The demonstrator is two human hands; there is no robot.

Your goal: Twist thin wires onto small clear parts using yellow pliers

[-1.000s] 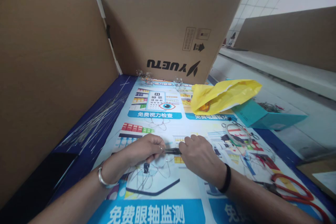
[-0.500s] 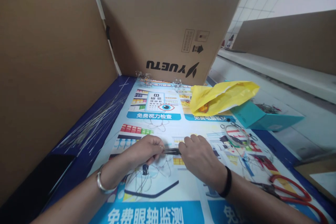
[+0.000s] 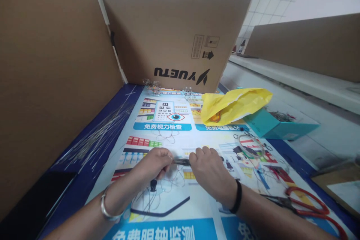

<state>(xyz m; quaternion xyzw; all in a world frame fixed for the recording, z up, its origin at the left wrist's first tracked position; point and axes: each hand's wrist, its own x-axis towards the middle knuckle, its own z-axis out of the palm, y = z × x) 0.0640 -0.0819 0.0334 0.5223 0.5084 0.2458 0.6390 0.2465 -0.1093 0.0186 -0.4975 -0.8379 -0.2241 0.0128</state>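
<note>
Over the middle of the printed sheet, my left hand (image 3: 157, 163) is closed in a pinch on a thin wire (image 3: 168, 183), whose loops hang below the fingers. My right hand (image 3: 209, 170) is wrapped round dark pliers (image 3: 182, 161). The pliers point left, and their tips meet the fingertips of my left hand. How the jaws sit on the wire is too small to tell. A silver bangle is on the left wrist and a black band on the right.
Straight wires (image 3: 95, 135) lie at the left near a black flat object (image 3: 36, 198). A yellow bag (image 3: 236, 105), a teal box (image 3: 281, 125), a wire coil (image 3: 251, 146) and red-handled scissors (image 3: 308, 202) are at the right. Cardboard (image 3: 168, 41) stands behind.
The whole view has shifted slightly, so most things sit a little further left. Both hands keep the same hold, with the pliers' tips still at my left fingertips.
</note>
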